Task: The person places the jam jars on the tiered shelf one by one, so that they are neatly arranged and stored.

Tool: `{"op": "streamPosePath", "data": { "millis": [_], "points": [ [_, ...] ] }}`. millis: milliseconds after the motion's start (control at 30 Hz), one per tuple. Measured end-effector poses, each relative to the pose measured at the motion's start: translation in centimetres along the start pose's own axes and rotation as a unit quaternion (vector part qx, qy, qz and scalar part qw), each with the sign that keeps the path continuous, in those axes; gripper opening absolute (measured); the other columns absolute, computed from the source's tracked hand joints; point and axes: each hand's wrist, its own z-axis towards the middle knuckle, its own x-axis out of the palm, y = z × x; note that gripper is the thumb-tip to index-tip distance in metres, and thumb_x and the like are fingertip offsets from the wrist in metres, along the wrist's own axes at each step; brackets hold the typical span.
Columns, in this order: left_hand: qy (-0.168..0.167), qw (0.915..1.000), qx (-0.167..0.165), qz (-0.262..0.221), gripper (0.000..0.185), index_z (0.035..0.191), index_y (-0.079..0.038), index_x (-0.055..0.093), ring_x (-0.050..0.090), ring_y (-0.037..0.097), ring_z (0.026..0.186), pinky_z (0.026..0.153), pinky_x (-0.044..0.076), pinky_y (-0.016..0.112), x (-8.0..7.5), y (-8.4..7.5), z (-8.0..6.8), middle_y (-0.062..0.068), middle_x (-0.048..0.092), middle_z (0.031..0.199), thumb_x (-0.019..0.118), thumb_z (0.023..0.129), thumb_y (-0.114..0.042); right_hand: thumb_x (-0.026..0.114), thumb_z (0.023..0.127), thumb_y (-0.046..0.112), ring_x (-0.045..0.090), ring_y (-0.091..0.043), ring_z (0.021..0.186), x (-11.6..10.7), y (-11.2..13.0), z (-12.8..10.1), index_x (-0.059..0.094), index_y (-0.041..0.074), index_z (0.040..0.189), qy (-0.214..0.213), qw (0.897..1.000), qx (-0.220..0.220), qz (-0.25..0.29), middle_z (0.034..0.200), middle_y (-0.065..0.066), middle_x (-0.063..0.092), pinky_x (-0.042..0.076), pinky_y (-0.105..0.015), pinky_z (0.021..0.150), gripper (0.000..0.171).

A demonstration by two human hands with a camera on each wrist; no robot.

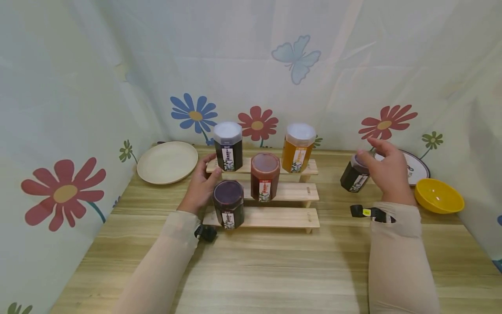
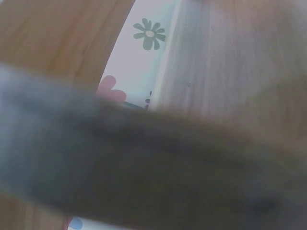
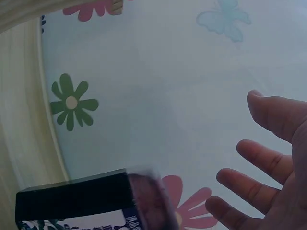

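Observation:
My right hand point(image 1: 390, 168) is at the top of a dark jar point(image 1: 354, 174) with a purple lid, which stands on the table at the right. In the right wrist view its fingers point(image 3: 252, 184) are spread, apart from the jar point(image 3: 76, 201). My left hand point(image 1: 200, 187) is at the left end of a three-step wooden rack point(image 1: 282, 216), thumb and fingers apart; whether it touches the rack is unclear. The rack bears a white-lidded dark jar point(image 1: 228, 148), an amber jar point(image 1: 299, 148), a reddish-brown jar point(image 1: 265, 176) and a purple-lidded jar point(image 1: 228, 205).
A cream plate point(image 1: 167, 162) lies at the back left. A yellow bowl point(image 1: 439, 196) stands at the right, in front of a dark-rimmed white plate point(image 1: 417, 168) partly hidden by my right hand. Flowered curtain point(image 1: 251, 65) encloses the table's back and sides.

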Motion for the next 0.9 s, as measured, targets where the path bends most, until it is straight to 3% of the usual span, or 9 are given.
{"op": "streamPosePath", "data": {
  "millis": [233, 567, 733, 900],
  "points": [
    [-0.003, 1.0, 0.002, 0.0, 0.062, 0.164, -0.011, 0.032, 0.057, 0.029, 0.11, 0.089, 0.048, 0.029, 0.0, 0.1, 0.1, 0.021, 0.048, 0.15, 0.059, 0.11, -0.027, 0.066, 0.101, 0.052, 0.028, -0.042, 0.156, 0.2, -2.5, 1.6, 0.039, 0.021, 0.165, 0.014, 1.0, 0.01, -0.025, 0.171, -0.016, 0.031, 0.032, -0.061, 0.122, 0.076],
    [-0.005, 1.0, -0.005, -0.003, 0.061, 0.163, -0.015, 0.034, 0.056, 0.028, 0.109, 0.089, 0.048, 0.03, 0.1, 0.1, 0.1, 0.019, 0.049, 0.148, 0.06, 0.109, -0.03, 0.066, 0.104, 0.042, 0.041, -0.05, 0.142, 0.5, -4.4, 2.5, 0.031, 0.013, 0.167, 0.078, 0.994, 0.01, -0.078, 0.163, -0.031, 0.035, 0.037, -0.065, 0.116, 0.078],
    [-0.004, 1.0, -0.006, -0.002, 0.061, 0.162, -0.017, 0.035, 0.056, 0.028, 0.109, 0.089, 0.048, 0.031, 0.1, 0.0, 0.0, 0.018, 0.049, 0.148, 0.06, 0.109, -0.03, 0.066, 0.105, 0.03, 0.04, -0.051, 0.143, 0.6, -5.0, 2.8, 0.035, 0.011, 0.165, 0.077, 0.993, 0.0, -0.086, 0.163, -0.03, 0.035, 0.037, -0.065, 0.116, 0.07],
    [-0.004, 0.9999, -0.007, -0.006, 0.062, 0.163, -0.014, 0.033, 0.056, 0.031, 0.111, 0.089, 0.048, 0.03, 0.1, -0.1, -0.1, 0.021, 0.048, 0.149, 0.059, 0.11, -0.028, 0.07, 0.103, 0.035, 0.04, -0.05, 0.142, 0.7, -5.0, 2.7, 0.037, 0.01, 0.164, 0.073, 0.995, 0.009, -0.074, 0.163, -0.03, 0.035, 0.038, -0.065, 0.115, 0.074]
  ]
}}
